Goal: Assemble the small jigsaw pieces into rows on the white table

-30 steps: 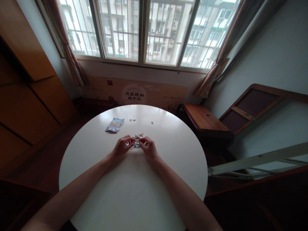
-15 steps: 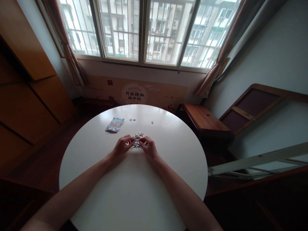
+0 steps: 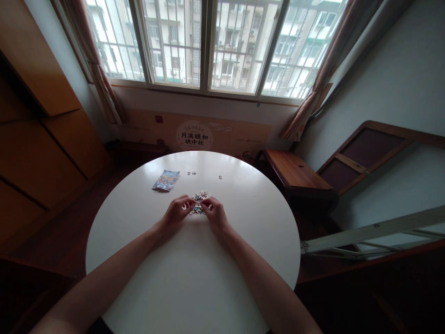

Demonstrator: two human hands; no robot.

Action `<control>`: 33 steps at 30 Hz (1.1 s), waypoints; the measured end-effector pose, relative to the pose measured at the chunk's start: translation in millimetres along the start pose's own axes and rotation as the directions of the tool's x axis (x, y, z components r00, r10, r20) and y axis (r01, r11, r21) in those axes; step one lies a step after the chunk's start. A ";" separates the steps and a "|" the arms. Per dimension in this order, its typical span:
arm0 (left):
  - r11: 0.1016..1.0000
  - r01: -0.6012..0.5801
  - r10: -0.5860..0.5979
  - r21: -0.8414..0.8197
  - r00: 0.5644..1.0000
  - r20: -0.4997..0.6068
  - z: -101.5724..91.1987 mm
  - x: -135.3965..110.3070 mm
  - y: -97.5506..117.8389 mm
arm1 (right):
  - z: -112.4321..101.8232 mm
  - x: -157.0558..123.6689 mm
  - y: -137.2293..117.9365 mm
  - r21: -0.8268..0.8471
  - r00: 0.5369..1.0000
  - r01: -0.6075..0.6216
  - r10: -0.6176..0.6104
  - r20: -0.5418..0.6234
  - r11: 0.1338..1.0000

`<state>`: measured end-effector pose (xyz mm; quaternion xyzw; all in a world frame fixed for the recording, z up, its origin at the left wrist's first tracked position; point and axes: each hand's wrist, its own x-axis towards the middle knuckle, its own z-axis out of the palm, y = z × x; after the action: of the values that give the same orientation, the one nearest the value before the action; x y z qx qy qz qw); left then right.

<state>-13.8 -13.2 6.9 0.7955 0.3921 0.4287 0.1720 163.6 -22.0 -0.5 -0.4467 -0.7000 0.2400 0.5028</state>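
Seen from above, a round white surface [image 3: 193,260] fills the middle of a room; take it as a clock, 12 farthest away. A small pile of jigsaw pieces [image 3: 202,193] lies a little toward 12 from its centre. The left hand [image 3: 176,209] meets the pile from the 9 o'clock side, the right hand [image 3: 215,212] from the 3 o'clock side, with their fingertips close together over it.

The step in hand appears to be fine fingertip work on the pieces. Any next move would call for a light, precise touch, so that loose pieces are not scattered.

Each grip is curled into a narrow pinch; I cannot tell whether the fingertips meet or have hold of a piece. The hands cover both sides of the pile, and single pieces blur together.

A printed packet [image 3: 166,181] lies at 11 o'clock, its print too small to read. Near 12 sit 2 stray pieces [image 3: 193,173], and near 1 o'clock 1 lone piece [image 3: 220,177]. The bottom edge cuts off the forearms and the surface's 6 o'clock rim.
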 end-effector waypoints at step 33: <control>1.000 0.002 -0.001 -0.021 1.000 0.006 -0.8 0.6 3.0 | -0.2 -0.3 0.5 0.011 1.000 0.004 -0.004 0.002 1.000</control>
<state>-12.8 -14.6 9.5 0.7947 0.3877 0.4301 0.1819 164.0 -22.1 -1.0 -0.4424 -0.7000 0.2435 0.5049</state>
